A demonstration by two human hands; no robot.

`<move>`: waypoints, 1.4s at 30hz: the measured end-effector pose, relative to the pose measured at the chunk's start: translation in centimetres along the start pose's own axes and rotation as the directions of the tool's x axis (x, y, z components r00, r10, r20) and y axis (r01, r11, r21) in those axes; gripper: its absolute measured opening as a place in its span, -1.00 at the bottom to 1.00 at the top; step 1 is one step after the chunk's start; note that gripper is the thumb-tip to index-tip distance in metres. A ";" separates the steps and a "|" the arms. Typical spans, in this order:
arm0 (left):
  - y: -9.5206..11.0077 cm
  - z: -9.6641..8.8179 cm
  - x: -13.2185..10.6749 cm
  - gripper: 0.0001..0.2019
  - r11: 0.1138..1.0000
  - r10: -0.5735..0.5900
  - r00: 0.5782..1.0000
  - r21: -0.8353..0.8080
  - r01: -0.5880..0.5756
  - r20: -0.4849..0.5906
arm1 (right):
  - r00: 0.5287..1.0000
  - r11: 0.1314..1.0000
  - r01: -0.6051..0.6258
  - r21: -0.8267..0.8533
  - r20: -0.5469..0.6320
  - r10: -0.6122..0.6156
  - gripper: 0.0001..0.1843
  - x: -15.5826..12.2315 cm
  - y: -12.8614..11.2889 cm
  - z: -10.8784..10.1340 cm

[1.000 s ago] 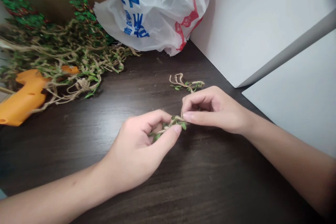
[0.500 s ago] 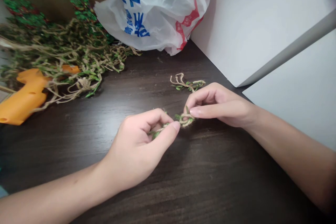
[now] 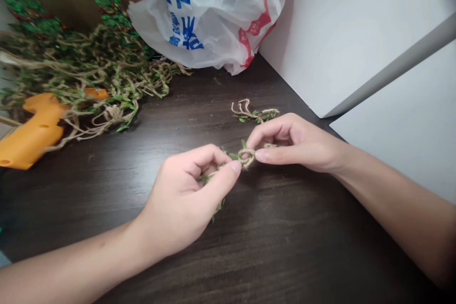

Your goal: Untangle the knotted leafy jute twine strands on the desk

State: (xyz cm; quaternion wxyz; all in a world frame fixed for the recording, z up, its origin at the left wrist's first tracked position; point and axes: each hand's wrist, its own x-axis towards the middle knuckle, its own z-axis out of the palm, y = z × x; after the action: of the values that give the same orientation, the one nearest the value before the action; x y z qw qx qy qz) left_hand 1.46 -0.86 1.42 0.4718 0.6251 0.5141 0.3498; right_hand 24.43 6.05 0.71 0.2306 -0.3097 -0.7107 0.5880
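A length of tan twine with small green leaves [image 3: 247, 157] is bent into a small loop between my two hands, above the dark tabletop. My left hand [image 3: 195, 194] pinches it between thumb and fingers at the loop's left side. Part of the twine runs into the left palm, and a leafy bit hangs out below. On the other side, my right hand [image 3: 295, 145] grips the loop's right edge between thumb and forefinger. Behind the right hand, loose twine ends [image 3: 247, 110] lie on the table. The fingers hide where the strands cross.
A tangled pile of leafy twine [image 3: 107, 66] fills the back left, beside an orange glue-gun-shaped tool [image 3: 35, 128]. Green tinsel cones [image 3: 107, 2] stand behind it. A white plastic bag [image 3: 213, 14] sits at the back. White panels [image 3: 356, 33] border the dark table [image 3: 267, 247] on the right.
The looped part of the twine has shifted slightly left and now shows as a rounder ring. More leafy twine shows beneath my left hand. Both hands stay nearly in place.
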 end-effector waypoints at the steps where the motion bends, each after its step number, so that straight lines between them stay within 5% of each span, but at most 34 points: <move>1: 0.0 0.0 0.0 -0.76 1.000 0.002 1.000 0.001 -0.002 0.001 | 1.000 1.000 -0.004 -0.008 -0.001 0.004 -0.86 0.0 0.0 0.1; 17: 0.0 -0.3 -0.2 -0.75 0.994 0.084 0.994 0.080 -0.079 -0.065 | 0.985 0.982 -0.109 -0.151 -0.153 0.085 -0.75 0.2 -0.4 1.4; 42: -0.2 -0.2 -0.1 -0.72 0.999 0.006 0.989 -0.037 -0.011 -0.150 | 0.955 0.934 -0.156 -0.320 -0.292 0.059 -0.34 0.6 -0.1 0.7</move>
State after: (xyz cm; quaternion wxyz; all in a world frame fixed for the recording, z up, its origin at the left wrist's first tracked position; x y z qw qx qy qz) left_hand 1.19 -0.90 1.30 0.4422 0.5901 0.5387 0.4076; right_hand 23.52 5.94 0.63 0.2381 -0.4631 -0.7437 0.4192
